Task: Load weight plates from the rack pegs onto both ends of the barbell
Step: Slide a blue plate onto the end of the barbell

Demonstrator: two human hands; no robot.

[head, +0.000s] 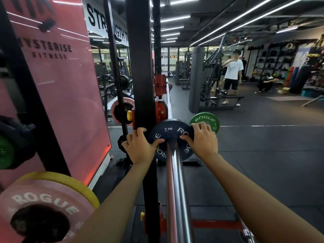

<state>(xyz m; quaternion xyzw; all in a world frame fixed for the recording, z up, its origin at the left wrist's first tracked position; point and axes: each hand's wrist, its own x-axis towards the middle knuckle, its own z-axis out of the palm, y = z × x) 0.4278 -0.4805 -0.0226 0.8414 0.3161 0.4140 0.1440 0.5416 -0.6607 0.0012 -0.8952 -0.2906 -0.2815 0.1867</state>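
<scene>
A small dark blue 2 kg Rogue plate (pixel 171 131) sits on the chrome barbell sleeve (pixel 176 181), which runs away from me up the middle of the view. My left hand (pixel 139 146) grips the plate's left edge, thumb on its face. My right hand (pixel 203 139) grips its right edge the same way. A green Rogue plate (pixel 209 120) shows just behind the blue one, to the right. The barbell rests in the red hooks of the black rack upright (pixel 140 67).
On pegs at the lower left hang a pink Rogue plate (pixel 40 204) with a yellow plate (pixel 70 181) behind it, and a green plate (pixel 5 151) higher up. Another pink plate (pixel 121 109) hangs further back. People stand by machines at the far right.
</scene>
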